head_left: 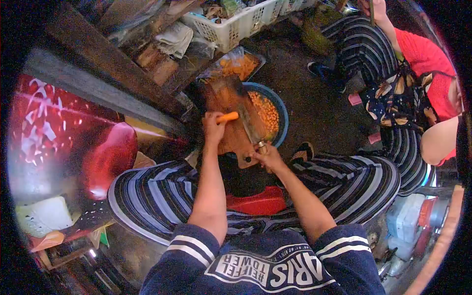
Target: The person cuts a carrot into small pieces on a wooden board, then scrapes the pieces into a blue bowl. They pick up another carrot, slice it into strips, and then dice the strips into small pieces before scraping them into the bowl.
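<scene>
In the head view, my left hand (213,128) is closed around a carrot (227,117), whose orange end points right over a wooden cutting board (235,137). My right hand (268,158) grips the handle of a knife (252,129). Its broad blade slants up and left across the board's right side, a little apart from the carrot's end. Right of the board, partly covered by it, is a blue basin (282,123) holding many small orange carrot pieces (264,110).
Behind the board lies a clear tray (255,71) with more orange pieces. A white plastic crate (231,29) stands at the back. Wooden beams (98,59) run along the left. Another person in a red top (430,54) sits at the right. Pink blocks (354,99) lie near that person.
</scene>
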Motion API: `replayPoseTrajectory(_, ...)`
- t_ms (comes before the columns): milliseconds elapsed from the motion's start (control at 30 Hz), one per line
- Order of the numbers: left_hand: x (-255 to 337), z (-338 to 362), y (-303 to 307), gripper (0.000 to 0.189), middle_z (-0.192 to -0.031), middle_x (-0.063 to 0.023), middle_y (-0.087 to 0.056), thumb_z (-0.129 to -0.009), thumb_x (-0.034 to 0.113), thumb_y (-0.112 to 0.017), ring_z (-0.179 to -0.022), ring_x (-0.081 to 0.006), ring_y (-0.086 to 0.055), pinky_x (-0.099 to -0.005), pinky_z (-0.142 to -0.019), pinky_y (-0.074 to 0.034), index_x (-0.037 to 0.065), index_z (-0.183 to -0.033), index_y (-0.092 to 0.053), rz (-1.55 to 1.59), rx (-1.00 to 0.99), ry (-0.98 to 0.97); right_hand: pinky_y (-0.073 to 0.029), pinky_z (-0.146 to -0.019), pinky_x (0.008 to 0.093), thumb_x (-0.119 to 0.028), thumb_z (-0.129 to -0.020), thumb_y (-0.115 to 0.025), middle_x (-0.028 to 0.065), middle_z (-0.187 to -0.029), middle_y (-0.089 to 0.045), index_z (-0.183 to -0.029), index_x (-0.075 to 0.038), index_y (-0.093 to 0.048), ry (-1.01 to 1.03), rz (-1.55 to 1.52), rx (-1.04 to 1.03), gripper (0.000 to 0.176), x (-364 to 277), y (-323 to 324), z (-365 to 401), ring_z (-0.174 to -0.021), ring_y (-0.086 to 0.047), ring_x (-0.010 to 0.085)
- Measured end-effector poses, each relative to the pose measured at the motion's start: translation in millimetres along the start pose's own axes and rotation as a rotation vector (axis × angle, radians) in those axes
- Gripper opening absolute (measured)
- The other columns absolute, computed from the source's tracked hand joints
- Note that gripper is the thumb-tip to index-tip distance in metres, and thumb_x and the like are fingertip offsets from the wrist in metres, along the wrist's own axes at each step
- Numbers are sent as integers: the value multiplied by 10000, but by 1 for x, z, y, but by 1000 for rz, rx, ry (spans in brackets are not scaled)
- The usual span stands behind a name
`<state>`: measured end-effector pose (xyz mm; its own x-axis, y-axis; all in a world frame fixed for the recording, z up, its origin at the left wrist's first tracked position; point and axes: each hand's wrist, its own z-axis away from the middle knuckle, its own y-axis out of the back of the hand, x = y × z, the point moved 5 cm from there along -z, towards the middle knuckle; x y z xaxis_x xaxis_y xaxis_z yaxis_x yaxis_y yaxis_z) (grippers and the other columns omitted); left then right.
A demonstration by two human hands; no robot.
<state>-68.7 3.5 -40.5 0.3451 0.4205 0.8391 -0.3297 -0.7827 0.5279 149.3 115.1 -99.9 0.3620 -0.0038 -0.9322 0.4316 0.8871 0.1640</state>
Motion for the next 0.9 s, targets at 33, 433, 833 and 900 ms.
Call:
replayPoseTrajectory(33,1,5,0,220,-953,-96,-500,-664,70,-696,-937,-274,-479,-380,-806,-396,103,-854,-591,-146,4,4,-385,-390,229,-244,-706,-733,23,-633,-562,-884,-41,-551,-2,1,-5,326,-17,-5,7,-480,-506,86)
replayPoseTrajectory(433,23,22,-28,287,-1048,-91,-455,-804,288,-548,-1057,-286,-393,-523,-900,-239,138,-1043,-492,-526,92,-72,-463,-605,487,-202,-792,-565,242,-757,-589,-997,48,-486,253,541,405,333,-95,0,26,-683,-564,440)
replayPoseTrajectory(833,21,10,-28,310,-998,-79,-467,-779,396,-589,-1010,-288,-413,-509,-830,-266,159,-953,-490,-456,107,47,-454,-585,506,-229,-818,-541,277,-689,-571,-1017,19,-444,218,690,296,333,-101,-8,0,-673,-573,435)
replayPoseTrajectory(900,21,9,-29,317,-999,-79,-470,-761,373,-614,-1013,-288,-414,-509,-834,-270,157,-956,-489,-479,130,41,-454,-584,506,-231,-821,-538,276,-678,-568,-997,19,-449,161,684,279,319,-99,-10,0,-667,-572,436)
